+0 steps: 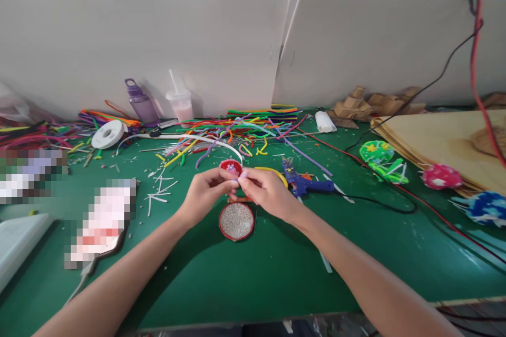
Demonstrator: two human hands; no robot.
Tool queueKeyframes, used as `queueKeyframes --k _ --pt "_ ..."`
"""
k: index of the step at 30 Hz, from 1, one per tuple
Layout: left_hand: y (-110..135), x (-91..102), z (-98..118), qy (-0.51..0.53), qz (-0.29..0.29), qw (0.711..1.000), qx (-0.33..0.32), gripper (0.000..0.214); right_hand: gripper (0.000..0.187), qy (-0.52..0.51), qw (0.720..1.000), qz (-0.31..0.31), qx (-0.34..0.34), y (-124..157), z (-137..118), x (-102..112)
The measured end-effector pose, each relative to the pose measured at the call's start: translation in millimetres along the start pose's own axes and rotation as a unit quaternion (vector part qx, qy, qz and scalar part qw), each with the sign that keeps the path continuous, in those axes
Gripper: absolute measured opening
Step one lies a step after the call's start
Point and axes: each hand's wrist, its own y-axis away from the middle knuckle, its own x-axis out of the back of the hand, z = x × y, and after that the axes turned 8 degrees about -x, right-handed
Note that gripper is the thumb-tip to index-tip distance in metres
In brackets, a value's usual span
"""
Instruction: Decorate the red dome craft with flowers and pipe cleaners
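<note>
Both of my hands meet over the middle of the green table (276, 268). My left hand (205, 192) and my right hand (264, 189) pinch a small round red craft piece (231, 167) with a purple decoration on its face. A white strip (197, 138) curves away from that piece to the left. Just below my hands lies a round red-rimmed dish (236, 221) filled with tiny white beads. A yellow pipe cleaner (272, 171) arcs behind my right hand.
A pile of coloured pipe cleaners (237, 129), a white tape roll (107, 134), a purple bottle (140, 102) and a plastic cup (179, 102) stand behind. A blue glue gun (308, 185) with its black cord lies to the right. Finished ornaments (381, 158) and cardboard sheets (443, 142) sit far right.
</note>
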Motion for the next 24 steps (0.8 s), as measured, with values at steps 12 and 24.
queueKeyframes --k 12,24 --pt "-0.1 1.2 0.2 -0.027 -0.037 0.999 -0.018 0.02 0.023 -0.031 0.997 -0.06 -0.03 0.6 -0.3 6.6" --pt "5.1 8.3 -1.2 -0.389 -0.031 0.829 -0.401 0.015 0.024 -0.365 0.875 -0.156 -0.279 -2.2 -0.9 0.9"
